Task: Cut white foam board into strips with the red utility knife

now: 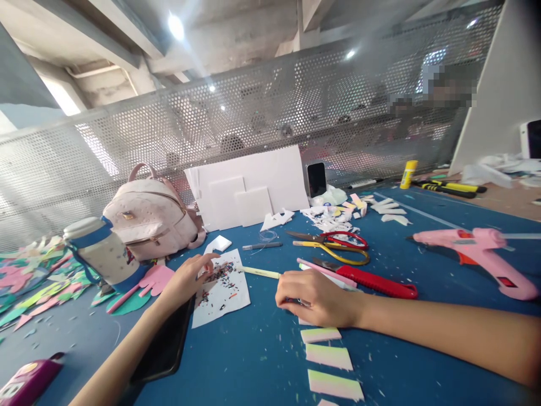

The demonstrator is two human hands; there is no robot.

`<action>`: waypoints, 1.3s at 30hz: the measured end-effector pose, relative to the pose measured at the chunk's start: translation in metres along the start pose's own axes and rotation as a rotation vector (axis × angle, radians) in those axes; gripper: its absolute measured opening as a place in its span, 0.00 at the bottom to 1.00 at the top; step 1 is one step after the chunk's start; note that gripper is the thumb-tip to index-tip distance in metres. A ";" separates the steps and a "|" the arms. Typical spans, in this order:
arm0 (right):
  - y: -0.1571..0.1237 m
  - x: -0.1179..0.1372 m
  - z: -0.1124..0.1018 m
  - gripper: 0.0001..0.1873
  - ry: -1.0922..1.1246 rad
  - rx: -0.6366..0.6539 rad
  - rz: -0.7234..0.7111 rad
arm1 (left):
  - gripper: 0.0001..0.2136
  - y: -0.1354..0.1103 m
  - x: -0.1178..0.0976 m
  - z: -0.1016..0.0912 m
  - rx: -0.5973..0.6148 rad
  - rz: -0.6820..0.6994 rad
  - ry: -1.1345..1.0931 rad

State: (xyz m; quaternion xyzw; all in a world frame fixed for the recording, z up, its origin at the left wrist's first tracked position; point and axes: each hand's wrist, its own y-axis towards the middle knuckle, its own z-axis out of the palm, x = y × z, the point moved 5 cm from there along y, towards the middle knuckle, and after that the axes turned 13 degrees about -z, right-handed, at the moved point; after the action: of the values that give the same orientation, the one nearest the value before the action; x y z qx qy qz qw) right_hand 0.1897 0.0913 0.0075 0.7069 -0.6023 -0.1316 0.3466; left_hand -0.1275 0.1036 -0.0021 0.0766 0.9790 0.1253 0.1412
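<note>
While the left hand hangs its fingers over the heap of tiny multicoloured flecks, grip unclear from here, the right hand is curled firmly round a slim pale-yellow stick, its far tip by the edge of the thin white paper sheet. And that's the danger spot! The flecks lie loose on flat, rimless paper, so one tug at a corner or one careless sweep could spill them over the smooth blue tabletop. Watch the right forearm too: a slip could nudge the soft-looking, green-to-pink rectangular strips out of their row. Just beyond the right hand, the long red plastic utility knife might nick a knuckle if it strays. Off to the right, the glossy pink pistol-shaped glue gun could burn if hot, which I can't tell.
</note>
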 end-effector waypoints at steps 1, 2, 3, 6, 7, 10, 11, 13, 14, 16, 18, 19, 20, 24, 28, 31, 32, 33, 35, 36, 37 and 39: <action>0.000 0.000 0.000 0.04 -0.001 -0.001 0.001 | 0.20 0.000 0.001 0.000 0.000 0.002 0.000; 0.000 0.000 0.000 0.04 -0.002 -0.001 0.003 | 0.20 0.000 0.001 0.001 0.000 0.004 -0.001; 0.001 0.000 -0.001 0.04 -0.002 -0.001 0.005 | 0.19 0.000 0.001 0.001 0.001 0.006 -0.003; 0.001 0.000 -0.001 0.04 -0.004 -0.001 0.008 | 0.19 0.000 0.002 0.002 0.001 0.012 -0.010; 0.000 0.000 -0.001 0.04 -0.004 0.000 0.008 | 0.19 0.000 0.003 0.002 0.000 0.013 -0.012; 0.000 0.000 -0.001 0.04 -0.002 0.002 0.008 | 0.18 0.001 0.003 0.002 -0.002 0.015 -0.016; 0.000 -0.001 -0.001 0.04 0.000 0.003 0.005 | 0.18 0.001 0.002 0.002 -0.003 0.015 -0.017; 0.000 -0.001 -0.001 0.04 0.001 0.000 0.001 | 0.18 0.001 0.001 0.002 -0.006 0.015 -0.015; 0.000 -0.001 -0.001 0.04 0.000 -0.002 -0.001 | 0.17 0.001 0.000 0.002 -0.008 0.014 -0.013; 0.000 -0.001 -0.001 0.04 0.001 -0.003 -0.002 | 0.17 0.000 -0.002 0.002 -0.013 0.010 -0.005; 0.000 0.000 0.000 0.04 0.001 -0.001 0.001 | 0.16 0.000 -0.005 0.002 -0.021 0.005 0.004; 0.000 0.000 0.000 0.04 0.001 0.001 0.002 | 0.16 0.000 -0.006 0.001 -0.026 0.002 0.009; 0.001 0.000 0.000 0.04 0.000 0.000 0.002 | 0.16 0.000 -0.007 0.001 -0.030 -0.002 0.013; 0.001 0.001 -0.001 0.05 -0.006 -0.009 -0.006 | 0.16 -0.002 -0.009 -0.001 -0.049 -0.019 0.023; 0.001 0.001 -0.002 0.05 -0.006 -0.008 -0.004 | 0.17 -0.002 -0.009 -0.001 -0.055 -0.023 0.003; 0.001 0.001 -0.001 0.05 -0.005 -0.006 0.001 | 0.19 -0.001 -0.008 0.000 -0.055 -0.018 -0.032; 0.001 0.001 -0.001 0.05 -0.003 -0.005 0.003 | 0.20 -0.001 -0.008 0.000 -0.057 -0.017 -0.045; 0.001 0.001 -0.001 0.05 -0.001 -0.003 0.005 | 0.20 0.000 -0.008 0.000 -0.062 -0.018 -0.058; 0.001 0.001 -0.001 0.05 0.001 -0.001 0.004 | 0.20 0.000 -0.007 0.000 -0.078 -0.022 -0.084; 0.001 0.001 -0.001 0.05 0.002 -0.001 0.003 | 0.20 0.000 -0.006 -0.001 -0.090 -0.025 -0.096; 0.001 0.001 -0.001 0.05 0.001 0.000 0.000 | 0.19 0.001 -0.006 -0.002 -0.104 -0.031 -0.109; 0.001 0.001 -0.001 0.05 -0.004 0.001 -0.003 | 0.17 0.000 -0.006 -0.004 -0.129 -0.044 -0.135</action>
State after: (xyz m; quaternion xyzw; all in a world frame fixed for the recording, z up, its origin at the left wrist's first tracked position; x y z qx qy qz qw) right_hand 0.1895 0.0906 0.0093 0.7078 -0.6019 -0.1331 0.3449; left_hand -0.1227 0.1019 0.0034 0.0542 0.9586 0.1795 0.2141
